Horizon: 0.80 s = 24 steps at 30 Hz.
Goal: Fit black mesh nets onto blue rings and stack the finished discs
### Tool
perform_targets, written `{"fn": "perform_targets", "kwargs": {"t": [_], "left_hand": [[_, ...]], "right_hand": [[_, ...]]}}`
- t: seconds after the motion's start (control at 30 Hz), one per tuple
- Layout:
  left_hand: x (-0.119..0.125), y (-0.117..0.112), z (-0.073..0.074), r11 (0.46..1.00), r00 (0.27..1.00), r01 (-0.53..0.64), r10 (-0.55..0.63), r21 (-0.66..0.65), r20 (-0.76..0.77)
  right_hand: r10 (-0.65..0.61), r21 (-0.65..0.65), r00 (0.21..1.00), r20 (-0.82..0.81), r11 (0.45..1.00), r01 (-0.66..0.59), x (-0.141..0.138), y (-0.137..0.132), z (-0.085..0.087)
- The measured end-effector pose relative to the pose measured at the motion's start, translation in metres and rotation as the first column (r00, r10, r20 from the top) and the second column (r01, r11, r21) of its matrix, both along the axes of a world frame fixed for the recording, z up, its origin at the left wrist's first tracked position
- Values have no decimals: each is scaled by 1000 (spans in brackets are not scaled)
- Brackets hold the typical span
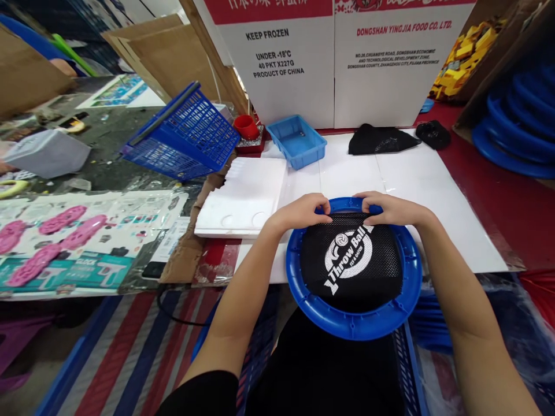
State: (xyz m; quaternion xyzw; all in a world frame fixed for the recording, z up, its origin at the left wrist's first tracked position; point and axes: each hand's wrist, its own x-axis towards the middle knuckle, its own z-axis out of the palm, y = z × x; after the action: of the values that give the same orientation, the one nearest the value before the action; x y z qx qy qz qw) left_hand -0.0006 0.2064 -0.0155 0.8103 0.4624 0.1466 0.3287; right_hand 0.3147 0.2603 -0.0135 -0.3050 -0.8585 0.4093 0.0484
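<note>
Blue plastic ring (353, 328) grasped at far rim

Your left hand (301, 212) and right hand (392, 209) sit side by side, apart, at the far rim. Fingers of both: curled over the rim, thumbs at the upper edge of the black mesh panel (384, 274), grasping ring and mesh edge together. Panel lies inside the ring; white print reads "Throw Ball". Ring position: in front of you, above your lap, at the near edge of the white-covered table (437, 214). Beyond it on the table: blue plastic tray (301, 150), black mesh pieces (381, 140) to its right, white foam block (245, 188) to its left. Farther left, a tilted blue shopping basket (186, 136).
</note>
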Motion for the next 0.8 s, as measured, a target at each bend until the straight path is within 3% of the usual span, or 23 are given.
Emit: {"fn": "perform_targets", "kwargs": {"t": [0.13,0.3,0.5,0.8], "left_hand": [[-6,2,3,993,990,-47,61,-106,126],[-9,5,1,994,982,-73,85,-76,168],[-11,8,-3,976,955,-71,126,-205,267],[-10,13,-10,969,952,-143,190,-200,238]], "right_hand": [[-36,-4,998,-43,999,36,2,2,-1],[-76,-28,993,-91,997,74,4,4,-4],[-94,-77,987,-134,993,84,6,9,-5],[-97,-101,986,-134,991,84,10,9,-4]]}}
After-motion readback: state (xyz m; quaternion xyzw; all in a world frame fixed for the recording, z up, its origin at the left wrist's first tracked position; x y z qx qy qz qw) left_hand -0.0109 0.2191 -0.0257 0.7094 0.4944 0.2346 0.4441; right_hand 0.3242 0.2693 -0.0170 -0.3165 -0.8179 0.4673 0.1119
